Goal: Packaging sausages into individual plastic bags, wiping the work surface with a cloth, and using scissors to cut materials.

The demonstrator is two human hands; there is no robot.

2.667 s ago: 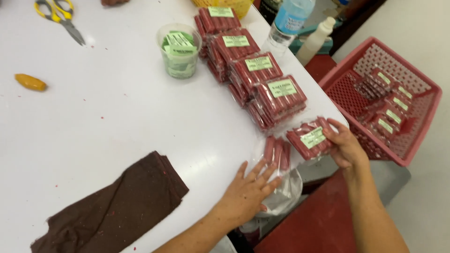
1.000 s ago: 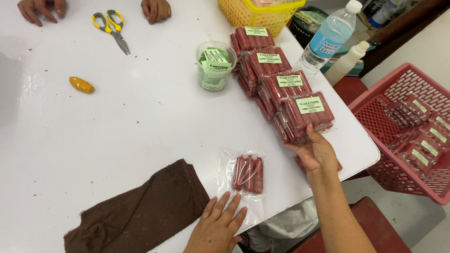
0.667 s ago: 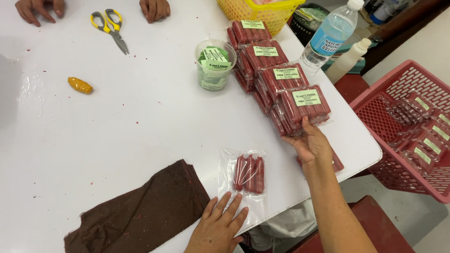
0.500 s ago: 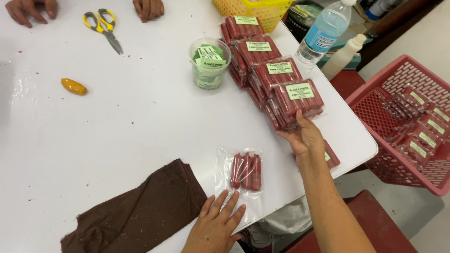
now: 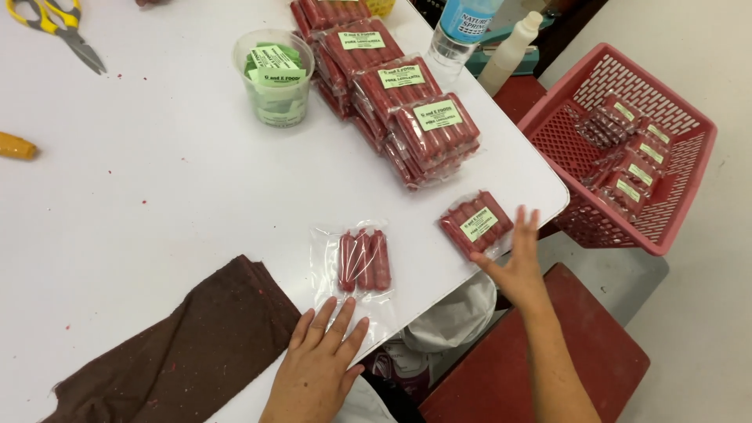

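Note:
My left hand (image 5: 321,362) lies flat on the white table (image 5: 141,196), fingers spread, touching the near edge of a clear unlabelled packet of red sausages (image 5: 362,261). My right hand (image 5: 513,262) is open at the table's right edge, fingertips against a labelled sausage packet (image 5: 475,223) lying near the corner. Behind it stands a row of stacked labelled sausage packets (image 5: 407,102). A clear plastic cup of green labels (image 5: 274,74) stands beside the stacks.
A brown cloth (image 5: 188,345) lies at the near left. Scissors (image 5: 55,27) and a small orange object (image 5: 16,146) lie at the far left. A red basket (image 5: 619,149) with more packets sits right of the table. A water bottle (image 5: 466,31) and a red stool (image 5: 540,376) are nearby.
My right hand came off the packet stacks toward the table corner, where one labelled packet now lies apart. My left hand stays flat by the unlabelled packet.

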